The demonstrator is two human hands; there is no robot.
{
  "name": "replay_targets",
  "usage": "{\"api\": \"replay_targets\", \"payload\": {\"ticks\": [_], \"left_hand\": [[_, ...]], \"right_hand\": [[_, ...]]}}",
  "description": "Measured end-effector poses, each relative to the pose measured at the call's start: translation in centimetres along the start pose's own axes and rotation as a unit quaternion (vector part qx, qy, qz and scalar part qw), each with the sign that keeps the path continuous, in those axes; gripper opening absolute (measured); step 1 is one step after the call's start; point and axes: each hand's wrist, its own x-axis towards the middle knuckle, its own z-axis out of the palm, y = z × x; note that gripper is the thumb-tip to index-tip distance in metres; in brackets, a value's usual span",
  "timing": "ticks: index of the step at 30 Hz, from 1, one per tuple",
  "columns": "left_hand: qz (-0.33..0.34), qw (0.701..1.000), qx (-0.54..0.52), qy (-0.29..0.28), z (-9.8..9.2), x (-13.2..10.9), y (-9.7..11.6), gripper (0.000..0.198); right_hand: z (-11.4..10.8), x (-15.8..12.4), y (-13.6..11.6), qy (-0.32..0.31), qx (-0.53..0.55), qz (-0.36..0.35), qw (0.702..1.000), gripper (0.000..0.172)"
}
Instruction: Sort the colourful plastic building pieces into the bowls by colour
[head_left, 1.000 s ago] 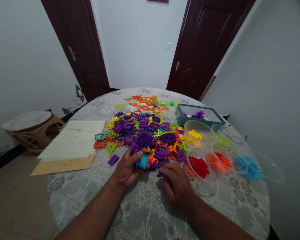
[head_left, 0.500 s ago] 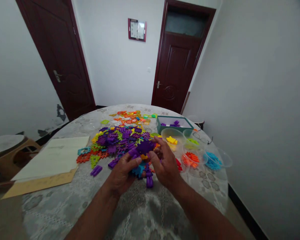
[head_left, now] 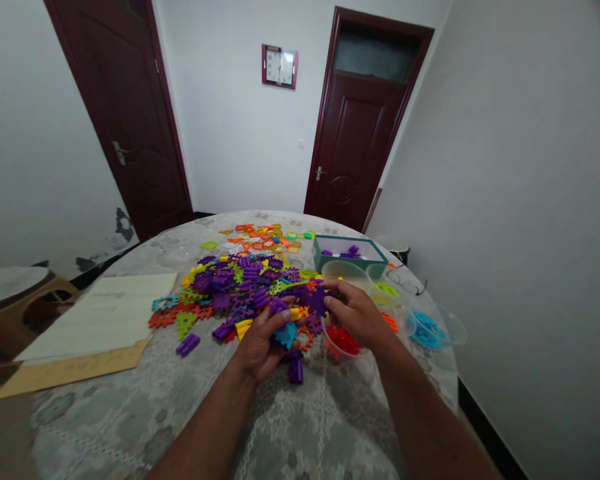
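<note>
Purple plastic blocks point(head_left: 280, 305) sit between the hands point(head_left: 260, 350).

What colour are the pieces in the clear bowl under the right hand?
Red, as the head view shows: the plastic pieces lie in the clear bowl under the right hand.

A square wall clock point(head_left: 279, 66) hangs between two dark-red doors point(head_left: 355, 160)

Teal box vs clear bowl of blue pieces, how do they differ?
The teal box is opaque and rectangular; the clear bowl is see-through and round. The box holds purple plastic pieces; the bowl holds light-blue plastic pieces. The box sits toward the table's far side; the bowl sits nearer its right edge. Both hold pieces of a single colour.
</note>
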Motion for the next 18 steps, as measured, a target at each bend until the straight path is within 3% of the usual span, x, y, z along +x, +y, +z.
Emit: {"api": "replay_targets", "payload": {"ticks": [2, 4, 7, 9, 12, 15, 18], "left_hand": [[-0.003, 1.0, 0.013, 0.006, -0.1, 0.0, 0.0, 0.056], [-0.004, 1.0, 0.03, 0.007, -0.1, 0.1, 0.1, 0.053], [-0.005, 0.998, 0.055, 0.008, -0.1, 0.2, -0.1, 0.049], [-0.004, 0.998, 0.062, 0.012, -0.1, 0.3, -0.2, 0.048], [-0.016, 0.998, 0.052, 0.018, -0.3, 0.4, -0.3, 0.045], [-0.048, 0.998, 0.028, 0.016, -0.6, 0.5, -0.4, 0.043], [-0.063, 0.998, 0.002, 0.012, -0.7, 0.6, -0.5, 0.041]], "right_hand": [[-2.2, 0.6, 0.7, -0.064, -0.054, 0.015, 0.996, 0.035], [-4.1, 2.3, 1.6, -0.075, -0.088, 0.036, 0.993, 0.034], [-6.4, 6.4, 3.4, 0.049, -0.107, 0.059, 0.991, 0.039], [-7.5, 9.3, 4.3, 0.144, -0.104, 0.052, 0.983, 0.052], [-8.3, 11.7, 5.2, 0.215, -0.094, 0.037, 0.971, 0.069], [-8.0, 11.2, 5.2, 0.24, -0.094, 0.021, 0.966, 0.065], [-6.2, 8.6, 4.0, 0.165, -0.092, 0.001, 0.982, 0.045]]}}
